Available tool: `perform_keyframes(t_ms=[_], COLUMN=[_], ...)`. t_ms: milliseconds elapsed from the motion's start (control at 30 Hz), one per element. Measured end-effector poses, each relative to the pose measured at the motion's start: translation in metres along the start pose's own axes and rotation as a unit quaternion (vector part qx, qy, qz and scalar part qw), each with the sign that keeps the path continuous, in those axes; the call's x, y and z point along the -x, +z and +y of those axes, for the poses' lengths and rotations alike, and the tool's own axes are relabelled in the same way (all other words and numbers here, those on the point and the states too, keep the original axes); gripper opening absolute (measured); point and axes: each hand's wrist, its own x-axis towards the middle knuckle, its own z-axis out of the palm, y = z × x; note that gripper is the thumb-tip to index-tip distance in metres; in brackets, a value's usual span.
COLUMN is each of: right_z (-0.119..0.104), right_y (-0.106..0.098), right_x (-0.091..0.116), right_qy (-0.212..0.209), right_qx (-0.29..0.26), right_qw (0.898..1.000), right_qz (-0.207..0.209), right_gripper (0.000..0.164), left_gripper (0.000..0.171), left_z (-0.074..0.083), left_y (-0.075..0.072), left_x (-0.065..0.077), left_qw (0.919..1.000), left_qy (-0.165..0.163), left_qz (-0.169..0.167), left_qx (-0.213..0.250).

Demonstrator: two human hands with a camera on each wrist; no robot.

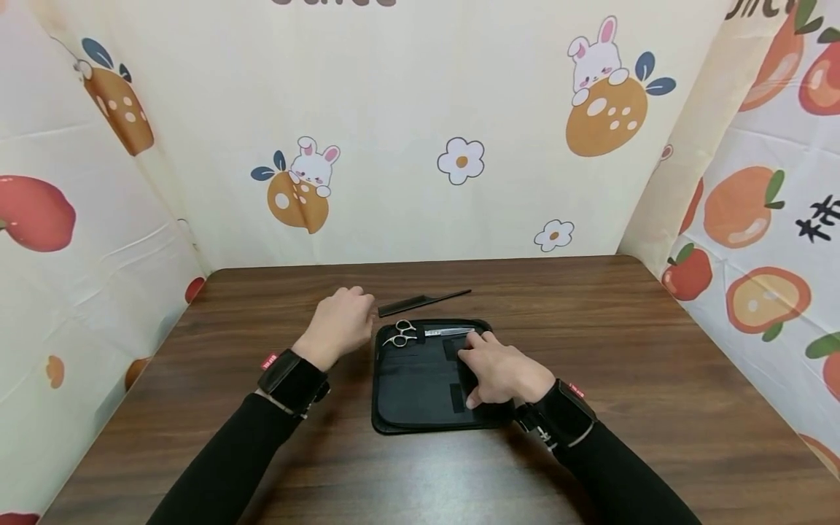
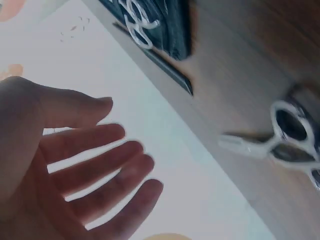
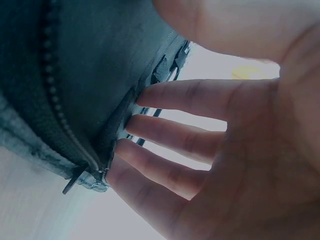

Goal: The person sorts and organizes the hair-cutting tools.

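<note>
A black zippered case (image 1: 413, 390) lies spread on the wooden table, a pair of silver scissors (image 1: 402, 333) strapped along its far edge. My right hand (image 1: 502, 368) is over the case's right side; its extended fingers (image 3: 175, 132) touch the dark inner edge, thumb lower on the panel. To the left of the case, my left hand (image 1: 341, 324) is raised with loosely bent fingers and an empty palm. Beyond the case lies a black tail comb (image 1: 420, 300). Another silver pair of scissors (image 2: 287, 135) lies on the table in the left wrist view.
The brown wooden table (image 1: 623, 408) is bordered by a cream printed curtain (image 1: 394, 87) behind and fruit-patterned sheets at both sides. A zipper pull (image 3: 74, 181) hangs at the case's corner. Black straps (image 1: 295, 380) circle both wrists.
</note>
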Motion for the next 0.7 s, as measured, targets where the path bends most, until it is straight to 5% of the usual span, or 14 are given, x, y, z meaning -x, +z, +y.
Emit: perform_keyframes(t_ms=[167, 367, 700], right_z=[-0.001, 0.0, 0.0], right_y=[0.001, 0.002, 0.002], right_x=[0.0, 0.0, 0.0], right_qy=[0.001, 0.0, -0.002], right_qx=[0.0, -0.003, 0.002], right_qw=[1.0, 1.0, 1.0], right_qz=[0.001, 0.003, 0.006], right_gripper=[0.07, 0.069, 0.069], left_gripper=[0.016, 0.014, 0.024], left_z=[-0.008, -0.021, -0.038], left_y=[-0.004, -0.002, 0.008], left_x=[0.008, 0.018, 0.024], left_qw=[0.9981, 0.9887, 0.9683], left_qy=[-0.061, -0.136, -0.191], left_qz=[-0.001, -0.061, -0.148], left_qx=[-0.009, 0.021, 0.065])
